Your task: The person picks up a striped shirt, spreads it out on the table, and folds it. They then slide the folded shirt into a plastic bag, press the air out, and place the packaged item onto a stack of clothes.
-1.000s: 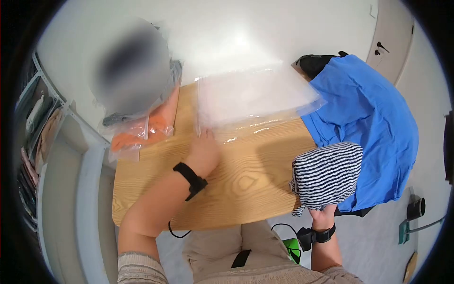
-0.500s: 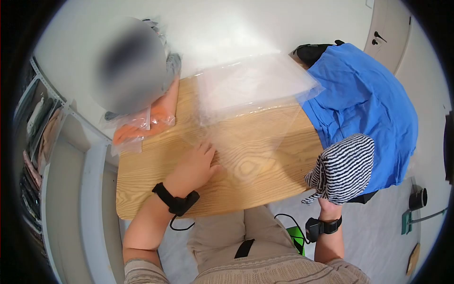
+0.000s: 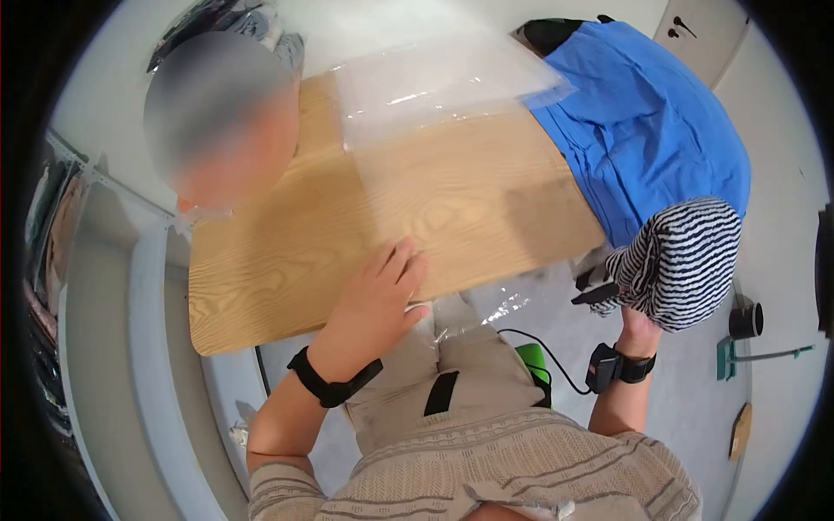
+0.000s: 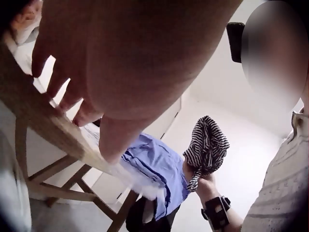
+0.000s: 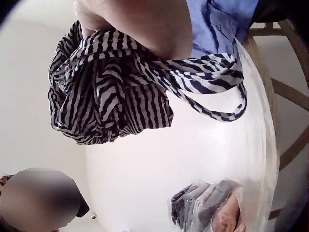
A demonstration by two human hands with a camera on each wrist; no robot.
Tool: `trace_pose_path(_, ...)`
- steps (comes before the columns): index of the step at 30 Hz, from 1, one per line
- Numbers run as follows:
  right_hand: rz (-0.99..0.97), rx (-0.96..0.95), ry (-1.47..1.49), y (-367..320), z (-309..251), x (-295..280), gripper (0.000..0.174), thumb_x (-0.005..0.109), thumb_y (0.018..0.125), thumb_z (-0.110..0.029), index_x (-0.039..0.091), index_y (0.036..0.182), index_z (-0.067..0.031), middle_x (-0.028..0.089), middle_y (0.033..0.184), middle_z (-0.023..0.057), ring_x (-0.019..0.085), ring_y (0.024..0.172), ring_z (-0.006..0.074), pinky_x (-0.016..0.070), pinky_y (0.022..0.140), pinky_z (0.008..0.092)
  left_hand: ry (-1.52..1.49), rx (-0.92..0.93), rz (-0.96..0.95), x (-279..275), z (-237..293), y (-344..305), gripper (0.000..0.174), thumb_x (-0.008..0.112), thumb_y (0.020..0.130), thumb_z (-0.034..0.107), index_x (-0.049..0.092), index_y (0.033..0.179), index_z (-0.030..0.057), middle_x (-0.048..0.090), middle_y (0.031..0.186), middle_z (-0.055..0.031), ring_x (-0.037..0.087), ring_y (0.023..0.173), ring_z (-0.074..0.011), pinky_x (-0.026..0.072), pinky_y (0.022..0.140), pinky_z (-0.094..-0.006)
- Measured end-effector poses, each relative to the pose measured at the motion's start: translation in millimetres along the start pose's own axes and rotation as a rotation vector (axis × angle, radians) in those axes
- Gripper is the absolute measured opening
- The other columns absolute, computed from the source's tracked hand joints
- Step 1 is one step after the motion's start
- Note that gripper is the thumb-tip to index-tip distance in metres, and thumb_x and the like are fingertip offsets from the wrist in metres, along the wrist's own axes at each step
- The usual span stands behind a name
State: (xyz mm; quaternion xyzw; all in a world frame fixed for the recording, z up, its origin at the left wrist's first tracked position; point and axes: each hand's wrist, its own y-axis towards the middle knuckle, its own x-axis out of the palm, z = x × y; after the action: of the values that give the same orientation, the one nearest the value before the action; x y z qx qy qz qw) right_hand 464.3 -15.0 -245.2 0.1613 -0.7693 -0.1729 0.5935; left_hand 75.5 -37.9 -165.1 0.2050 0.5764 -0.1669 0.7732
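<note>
My left hand (image 3: 369, 295) lies flat at the table's front edge, its fingers loosely spread over a clear plastic bag (image 3: 511, 302). That bag stretches across the tabletop and hangs past the front edge above my lap. More clear bags (image 3: 426, 80) lie stacked at the back of the table. To the right, my right hand (image 3: 641, 323) holds up a black-and-white striped garment (image 3: 699, 260), bunched together. A striped strap (image 5: 231, 116) dangles from it in a loop in the right wrist view. The garment hides most of the right fingers.
A blue cloth (image 3: 643, 122) is draped at the table's (image 3: 261, 286) right side. Bagged folded clothes (image 3: 287, 52) stand at the back left, partly behind a blurred patch. A shelf unit (image 3: 104, 286) with more clothes is on the left.
My left hand has come back toward me to the table's front edge, and one clear bag has slid forward off the stack with it. The striped garment has moved to the right in my right hand.
</note>
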Motion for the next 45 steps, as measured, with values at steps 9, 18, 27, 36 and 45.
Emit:
trace_pose_path(9,0.190,-0.092,-0.069,-17,-13,18,0.055,0.034,0.097,-0.038,0.029,0.140,-0.0042,0.037,0.142,0.0118,0.038,0.129,0.0236,0.0312,0.108,0.0381,0.070,0.042,0.151,10,44,8,0.049,0.064,0.080,0.021,0.052,0.125,0.0075,0.039,0.136,-0.0216,0.033,0.128,-0.0399,0.0308,0.101,-0.0489)
trace_pose_path(18,0.396,-0.082,-0.292,-24,-2,32,0.055,0.045,0.094,-0.032,0.031,0.138,-0.0023,0.042,0.137,0.0119,0.044,0.123,0.0206,0.0374,0.102,0.0355,0.029,0.087,0.073,33,43,11,0.050,0.063,0.082,0.023,0.050,0.127,0.0077,0.038,0.138,-0.0214,0.034,0.129,-0.0375,0.0303,0.102,-0.0484)
trace_pose_path(27,0.307,0.201,-0.276,-9,18,46,0.050,0.049,0.092,-0.025,0.037,0.134,0.0002,0.048,0.130,0.0125,0.050,0.116,0.0207,0.0409,0.099,0.0347,-0.172,-0.009,0.230,22,43,20,0.045,0.056,0.081,0.006,0.048,0.124,-0.0041,0.047,0.128,-0.0227,0.048,0.115,-0.0372,0.0409,0.095,-0.0412)
trace_pose_path(36,0.203,0.475,-0.266,-11,45,68,0.046,0.052,0.090,-0.018,0.043,0.130,0.0027,0.054,0.124,0.0131,0.056,0.109,0.0207,0.0443,0.095,0.0338,-0.156,-0.022,0.360,24,32,26,0.037,0.049,0.076,-0.005,0.056,0.113,-0.0059,0.053,0.120,-0.0195,0.054,0.105,-0.0348,0.0468,0.087,-0.0392)
trace_pose_path(45,0.334,0.775,-0.556,25,75,97,0.040,0.060,0.078,0.004,0.054,0.117,0.0051,0.062,0.113,0.0121,0.061,0.099,0.0209,0.0479,0.088,0.0322,-0.003,0.035,0.491,-2,39,33,0.053,0.046,0.071,-0.011,0.047,0.124,-0.0106,0.048,0.130,-0.0187,0.049,0.093,-0.0313,0.0442,0.085,-0.0356)
